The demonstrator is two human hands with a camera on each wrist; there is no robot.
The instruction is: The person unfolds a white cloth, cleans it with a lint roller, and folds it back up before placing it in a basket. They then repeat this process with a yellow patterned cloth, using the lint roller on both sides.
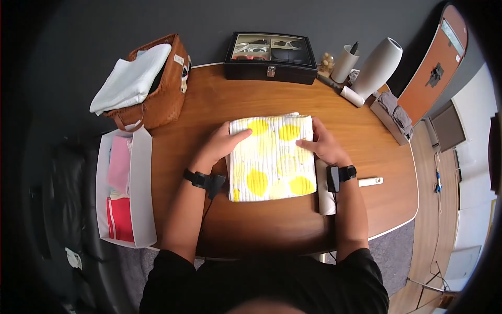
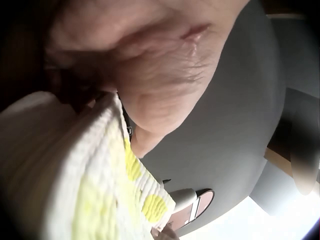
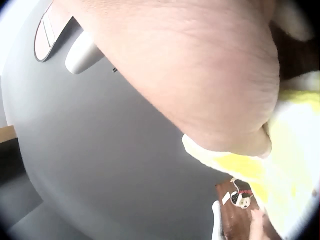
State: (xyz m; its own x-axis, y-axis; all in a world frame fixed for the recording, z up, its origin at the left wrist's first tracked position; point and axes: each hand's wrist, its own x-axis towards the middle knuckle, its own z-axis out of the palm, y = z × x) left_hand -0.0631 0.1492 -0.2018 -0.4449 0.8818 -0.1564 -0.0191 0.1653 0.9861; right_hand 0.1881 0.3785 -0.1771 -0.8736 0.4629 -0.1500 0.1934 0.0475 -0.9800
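A folded white cloth with yellow patches is held between both hands over the wooden table. My left hand grips its left edge, thumb on top and fingers hidden beneath. On the opposite edge my right hand pinches the cloth the same way, thumb on its upper face. The left wrist view shows the cloth hanging in layers under the left palm. In the right wrist view the right hand covers part of the cloth.
At left stand a brown basket with white cloths and a white box of folded fabrics. Behind is a black glasses case; a white vase and small grey box stand right. A white roll lies beside the cloth.
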